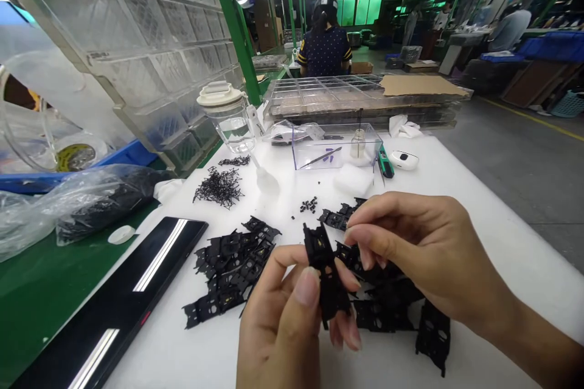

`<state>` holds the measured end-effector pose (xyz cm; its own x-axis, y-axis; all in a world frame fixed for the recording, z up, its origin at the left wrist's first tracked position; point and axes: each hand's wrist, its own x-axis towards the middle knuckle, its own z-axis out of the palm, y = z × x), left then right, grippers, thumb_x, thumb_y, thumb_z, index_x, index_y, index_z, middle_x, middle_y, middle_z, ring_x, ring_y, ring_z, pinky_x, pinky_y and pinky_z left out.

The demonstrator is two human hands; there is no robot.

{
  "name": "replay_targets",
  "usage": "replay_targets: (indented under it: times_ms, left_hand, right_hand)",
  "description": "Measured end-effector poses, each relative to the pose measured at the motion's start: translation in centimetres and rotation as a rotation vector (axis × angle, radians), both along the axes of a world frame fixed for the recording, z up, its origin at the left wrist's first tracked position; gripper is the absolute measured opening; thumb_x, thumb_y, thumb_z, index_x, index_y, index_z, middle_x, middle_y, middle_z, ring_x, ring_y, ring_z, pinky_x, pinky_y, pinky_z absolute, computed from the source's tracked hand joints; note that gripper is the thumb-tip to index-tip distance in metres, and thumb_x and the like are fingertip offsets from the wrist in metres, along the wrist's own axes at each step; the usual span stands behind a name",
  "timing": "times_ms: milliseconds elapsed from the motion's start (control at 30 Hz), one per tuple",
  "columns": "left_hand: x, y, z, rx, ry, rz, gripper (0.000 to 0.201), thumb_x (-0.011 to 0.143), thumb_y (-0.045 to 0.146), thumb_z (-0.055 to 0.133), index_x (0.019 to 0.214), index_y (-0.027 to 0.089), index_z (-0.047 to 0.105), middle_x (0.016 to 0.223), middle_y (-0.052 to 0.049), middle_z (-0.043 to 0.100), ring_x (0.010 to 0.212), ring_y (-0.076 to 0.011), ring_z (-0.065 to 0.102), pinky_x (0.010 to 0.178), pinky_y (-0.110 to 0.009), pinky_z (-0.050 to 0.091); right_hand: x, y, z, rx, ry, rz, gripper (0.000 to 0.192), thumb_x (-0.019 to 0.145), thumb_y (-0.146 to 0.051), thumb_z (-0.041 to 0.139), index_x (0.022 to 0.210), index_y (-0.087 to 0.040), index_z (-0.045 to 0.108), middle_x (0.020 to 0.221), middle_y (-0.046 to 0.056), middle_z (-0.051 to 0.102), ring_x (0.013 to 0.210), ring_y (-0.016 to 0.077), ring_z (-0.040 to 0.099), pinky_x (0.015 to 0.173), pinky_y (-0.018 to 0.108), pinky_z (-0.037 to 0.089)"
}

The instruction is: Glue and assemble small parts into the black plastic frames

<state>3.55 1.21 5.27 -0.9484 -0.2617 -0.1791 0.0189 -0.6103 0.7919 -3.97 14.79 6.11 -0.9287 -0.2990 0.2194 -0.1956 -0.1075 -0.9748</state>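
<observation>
In the lower middle of the frame the left hand point(292, 322) holds a black plastic frame part point(326, 279) upright, thumb and fingers clamped on its lower half. The right hand point(420, 249), coming in from the right, has its fingertips pinched together at the part's upper edge — whether something small sits between them I cannot tell. This looks like a fitting step in hand: a tiny piece being set into the frame. The next move likely calls for fine alignment and a steady left grip. More black parts point(232, 267) lie piled on the white table point(479, 194) to the left and under the hands — small black pins point(221, 187) are heaped further up.
</observation>
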Motion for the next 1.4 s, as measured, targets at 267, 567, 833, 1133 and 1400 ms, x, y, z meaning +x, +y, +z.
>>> replay_targets:
  times_ms: [267, 567, 833, 1133, 1400]
  left_hand:
    - [0.1, -0.2, -0.8, 0.001, -0.016, -0.028, 0.027, 0.081, 0.041, 0.086, 0.082, 0.016, 0.073, 0.069, -0.001, 0.071, 0.052, -0.0103, 0.062, 0.052, -0.017, 0.048]
    - [0.4, -0.6, -1.0, 0.057, -0.048, -0.091, 0.032, 0.081, 0.043, 0.087, 0.089, 0.016, 0.071, 0.070, -0.004, 0.073, 0.056, -0.0122, 0.065, 0.056, -0.017, 0.052]
    - [0.6, -1.0, -1.2, -0.040, -0.083, -0.092, 0.037, 0.081, 0.048, 0.086, 0.085, 0.017, 0.067, 0.064, -0.003, 0.071, 0.053, -0.0119, 0.064, 0.053, -0.016, 0.053]
    - [0.3, -0.4, -1.0, 0.124, 0.017, -0.090, 0.025, 0.086, 0.035, 0.084, 0.083, 0.015, 0.069, 0.062, -0.004, 0.072, 0.052, -0.0120, 0.066, 0.051, -0.015, 0.054]
    - [0.1, -0.2, -1.1, 0.207, 0.080, -0.073, 0.018, 0.087, 0.027, 0.083, 0.083, 0.014, 0.070, 0.069, -0.007, 0.077, 0.052, -0.0124, 0.069, 0.050, -0.015, 0.055]
  right_hand:
    - [0.3, -0.1, -0.3, -0.007, -0.027, 0.162, 0.009, 0.085, -0.018, 0.084, 0.081, -0.024, 0.078, 0.068, -0.001, 0.069, 0.057, 0.0127, 0.069, 0.054, 0.019, 0.057]
    - [0.9, -0.3, -0.7, 0.085, 0.021, 0.139, 0.009, 0.091, -0.024, 0.079, 0.083, -0.026, 0.074, 0.071, -0.004, 0.068, 0.053, 0.0126, 0.069, 0.052, 0.022, 0.057]
    - [0.7, -0.1, -0.5, 0.283, 0.471, 0.020, 0.011, 0.096, -0.022, 0.074, 0.085, -0.024, 0.071, 0.076, -0.001, 0.071, 0.063, 0.0103, 0.066, 0.058, 0.021, 0.054]
    - [0.6, -0.1, -0.6, 0.209, 0.543, 0.068, 0.011, 0.093, -0.007, 0.071, 0.092, -0.017, 0.073, 0.082, 0.000, 0.070, 0.070, 0.0066, 0.067, 0.065, 0.015, 0.054]
    - [0.8, -0.2, -0.5, 0.220, 0.465, 0.078, 0.013, 0.093, -0.007, 0.069, 0.091, -0.019, 0.073, 0.078, -0.003, 0.070, 0.067, 0.0059, 0.065, 0.062, 0.016, 0.052]
